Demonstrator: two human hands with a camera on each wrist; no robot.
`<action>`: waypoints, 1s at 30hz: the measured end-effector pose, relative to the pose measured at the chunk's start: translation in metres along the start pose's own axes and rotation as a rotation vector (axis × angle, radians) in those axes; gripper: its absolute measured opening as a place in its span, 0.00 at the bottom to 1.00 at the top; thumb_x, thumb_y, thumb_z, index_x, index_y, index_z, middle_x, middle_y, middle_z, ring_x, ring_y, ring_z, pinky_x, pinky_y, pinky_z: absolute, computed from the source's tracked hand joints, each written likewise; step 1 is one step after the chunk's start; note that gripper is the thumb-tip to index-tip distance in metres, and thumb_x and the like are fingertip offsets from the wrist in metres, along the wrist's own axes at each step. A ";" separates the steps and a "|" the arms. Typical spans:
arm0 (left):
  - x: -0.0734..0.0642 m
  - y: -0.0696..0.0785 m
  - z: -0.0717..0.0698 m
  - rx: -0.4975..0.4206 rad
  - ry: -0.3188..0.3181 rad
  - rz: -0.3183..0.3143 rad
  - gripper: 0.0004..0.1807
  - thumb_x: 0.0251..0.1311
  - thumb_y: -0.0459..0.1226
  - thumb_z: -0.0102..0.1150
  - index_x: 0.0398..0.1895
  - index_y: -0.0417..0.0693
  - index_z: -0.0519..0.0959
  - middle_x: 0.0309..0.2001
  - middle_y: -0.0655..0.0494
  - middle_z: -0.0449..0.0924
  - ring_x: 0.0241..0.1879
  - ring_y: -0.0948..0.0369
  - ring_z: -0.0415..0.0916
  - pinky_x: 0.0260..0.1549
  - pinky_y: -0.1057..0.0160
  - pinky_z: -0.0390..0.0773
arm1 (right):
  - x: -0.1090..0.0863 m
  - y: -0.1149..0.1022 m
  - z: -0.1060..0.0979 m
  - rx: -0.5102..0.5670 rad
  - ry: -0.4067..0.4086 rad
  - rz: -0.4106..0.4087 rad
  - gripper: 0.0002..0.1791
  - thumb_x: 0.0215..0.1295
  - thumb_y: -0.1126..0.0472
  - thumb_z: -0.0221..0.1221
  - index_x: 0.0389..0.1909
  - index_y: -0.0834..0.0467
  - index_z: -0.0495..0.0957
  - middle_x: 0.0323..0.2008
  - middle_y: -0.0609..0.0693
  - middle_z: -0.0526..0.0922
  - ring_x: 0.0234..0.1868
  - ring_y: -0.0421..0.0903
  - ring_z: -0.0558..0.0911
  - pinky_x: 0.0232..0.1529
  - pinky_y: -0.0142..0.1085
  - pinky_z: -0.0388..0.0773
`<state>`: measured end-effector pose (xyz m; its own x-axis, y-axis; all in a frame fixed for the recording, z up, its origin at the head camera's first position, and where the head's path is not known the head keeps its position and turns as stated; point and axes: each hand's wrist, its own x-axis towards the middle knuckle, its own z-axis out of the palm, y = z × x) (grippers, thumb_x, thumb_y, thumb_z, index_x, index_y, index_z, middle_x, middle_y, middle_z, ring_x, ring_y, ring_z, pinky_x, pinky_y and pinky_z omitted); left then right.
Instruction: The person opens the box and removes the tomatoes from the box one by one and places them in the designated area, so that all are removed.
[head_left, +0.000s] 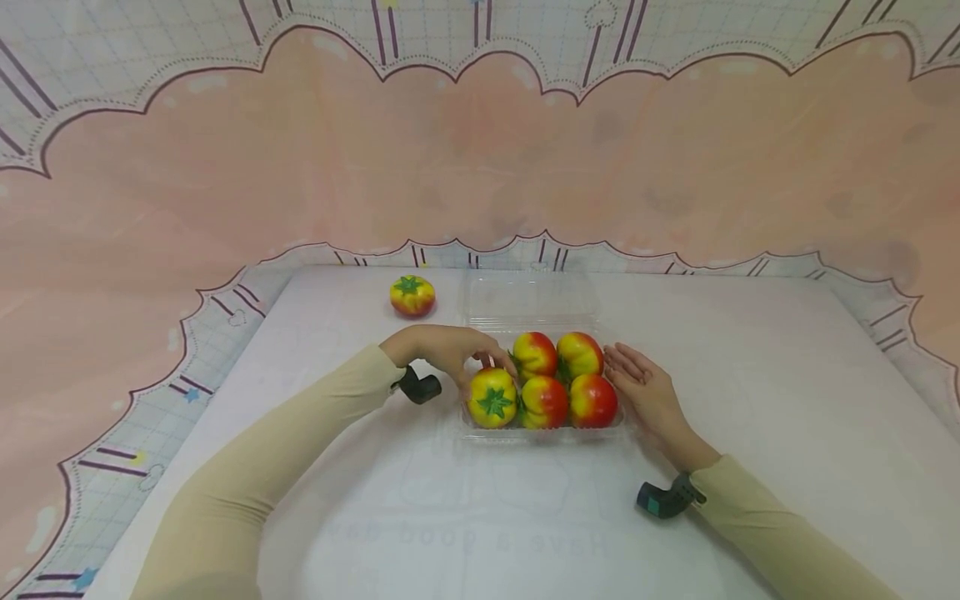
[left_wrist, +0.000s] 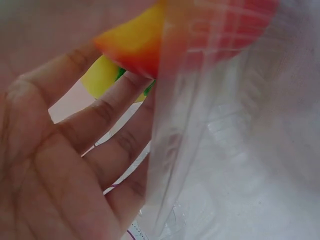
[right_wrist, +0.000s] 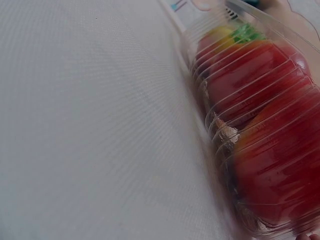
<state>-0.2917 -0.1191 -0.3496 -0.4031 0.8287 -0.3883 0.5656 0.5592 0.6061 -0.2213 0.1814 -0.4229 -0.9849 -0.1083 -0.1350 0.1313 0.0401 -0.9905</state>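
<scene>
A clear plastic clamshell box holds several red-and-yellow tomatoes in two rows. My left hand reaches over its left end and holds the front-left tomato, fingers behind it and thumb at its left side. That tomato's green star-shaped leaves face up, while the red tomato at the front right lies on its side. In the left wrist view the box's wall partly covers a tomato above the fingers. My right hand, fingers extended, rests along the box's right side and holds nothing.
Behind the tomatoes the box's transparent lid lies folded back. A single tomato sits on the white table at the back left. A patterned cloth rises along the table's far edge.
</scene>
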 end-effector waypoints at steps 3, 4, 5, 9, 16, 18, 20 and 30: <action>0.000 -0.002 0.001 0.015 0.020 -0.008 0.34 0.46 0.29 0.70 0.60 0.53 0.74 0.59 0.54 0.72 0.57 0.55 0.68 0.63 0.54 0.68 | 0.000 0.000 0.000 -0.018 -0.001 0.007 0.32 0.71 0.63 0.48 0.72 0.62 0.49 0.71 0.58 0.56 0.47 0.17 0.73 0.52 0.18 0.70; 0.000 -0.003 0.002 0.016 0.028 -0.007 0.34 0.45 0.29 0.70 0.59 0.54 0.74 0.59 0.54 0.72 0.57 0.56 0.69 0.63 0.54 0.68 | -0.001 0.000 0.000 -0.020 -0.001 0.009 0.32 0.71 0.63 0.48 0.72 0.62 0.49 0.71 0.58 0.57 0.47 0.17 0.73 0.53 0.19 0.70; 0.000 -0.003 0.003 0.017 0.037 -0.005 0.33 0.45 0.29 0.70 0.59 0.54 0.74 0.59 0.54 0.72 0.57 0.56 0.69 0.63 0.54 0.69 | -0.001 0.000 0.000 -0.026 -0.001 0.010 0.32 0.71 0.63 0.48 0.72 0.61 0.49 0.71 0.57 0.57 0.48 0.17 0.73 0.53 0.19 0.70; -0.001 -0.006 0.004 0.012 0.073 0.006 0.33 0.44 0.30 0.71 0.58 0.53 0.74 0.57 0.54 0.73 0.56 0.57 0.69 0.63 0.56 0.69 | -0.001 0.000 0.000 -0.026 -0.001 0.004 0.32 0.71 0.64 0.48 0.72 0.62 0.49 0.71 0.58 0.57 0.48 0.16 0.72 0.53 0.19 0.70; -0.001 -0.007 0.004 0.008 0.118 0.020 0.32 0.44 0.30 0.71 0.57 0.48 0.73 0.55 0.54 0.76 0.55 0.58 0.70 0.64 0.57 0.68 | -0.002 0.000 0.000 0.007 -0.004 -0.003 0.32 0.71 0.65 0.48 0.72 0.63 0.48 0.71 0.59 0.56 0.46 0.16 0.73 0.53 0.19 0.70; -0.001 -0.008 0.004 0.008 0.132 0.020 0.32 0.44 0.31 0.72 0.56 0.48 0.73 0.55 0.54 0.76 0.55 0.58 0.70 0.64 0.57 0.68 | -0.002 0.000 0.000 0.010 -0.005 -0.006 0.32 0.71 0.65 0.48 0.72 0.64 0.48 0.71 0.59 0.56 0.46 0.16 0.73 0.52 0.19 0.71; 0.000 -0.009 0.004 0.010 0.148 0.022 0.32 0.44 0.31 0.72 0.56 0.48 0.73 0.55 0.54 0.77 0.54 0.58 0.71 0.63 0.58 0.68 | -0.002 0.000 0.001 0.001 -0.003 -0.006 0.32 0.71 0.64 0.48 0.72 0.64 0.49 0.71 0.59 0.57 0.45 0.16 0.73 0.52 0.18 0.71; 0.000 -0.013 0.008 0.004 0.202 0.009 0.33 0.45 0.33 0.72 0.59 0.48 0.73 0.57 0.54 0.76 0.57 0.57 0.72 0.63 0.57 0.69 | -0.001 -0.001 0.000 -0.039 0.005 0.015 0.32 0.71 0.61 0.48 0.72 0.61 0.49 0.71 0.57 0.57 0.58 0.25 0.73 0.54 0.20 0.69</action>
<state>-0.2938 -0.1260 -0.3630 -0.5339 0.8122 -0.2351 0.5725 0.5519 0.6063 -0.2200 0.1815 -0.4216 -0.9834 -0.1025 -0.1496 0.1417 0.0808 -0.9866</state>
